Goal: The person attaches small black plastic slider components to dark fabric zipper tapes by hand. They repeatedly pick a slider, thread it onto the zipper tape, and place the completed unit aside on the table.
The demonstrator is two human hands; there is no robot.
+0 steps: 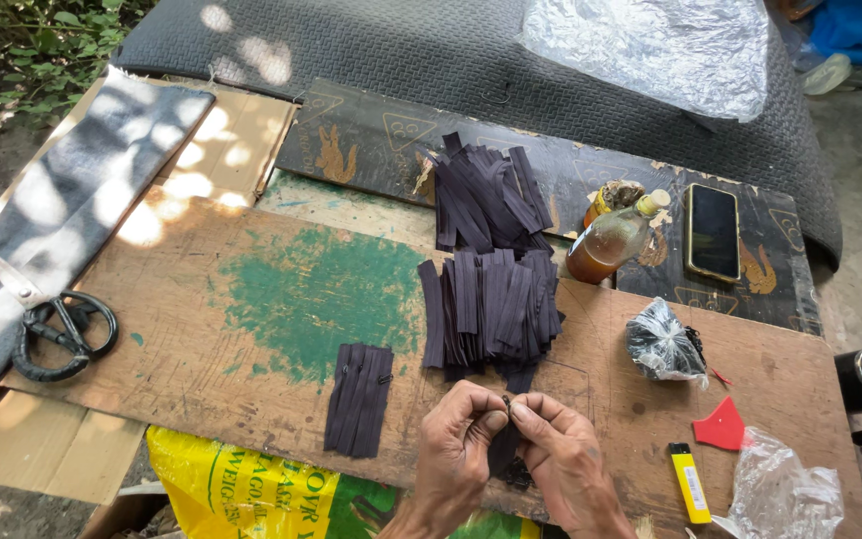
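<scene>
Both hands sit closest to us at the lower edge of the wooden board [251, 379]: our left hand [456, 454] and right hand [566, 464] meet fingertip to fingertip, each pinching the top end of one dark zipper strip [503, 449], which hangs down between the palms over the board's near edge. A small metal piece seems to sit at the pinch point; too small to confirm. Judgement: work at the strip's end goes best with both pinches kept close to it and the tape held straight and taut. Just left of the hands lies a small pile of finished-looking strips [359, 397]; ahead, a larger stack of strips [491, 309], and a second stack [486, 200] beyond it. To the right: a knotted plastic bag [662, 344], a red scrap [722, 426], a yellow lighter [691, 483], an amber bottle [611, 243], a phone [712, 232]. Scissors [57, 329] rest far left, well apart. Nothing crowds the hands; the near stack is the closest obstacle.
</scene>
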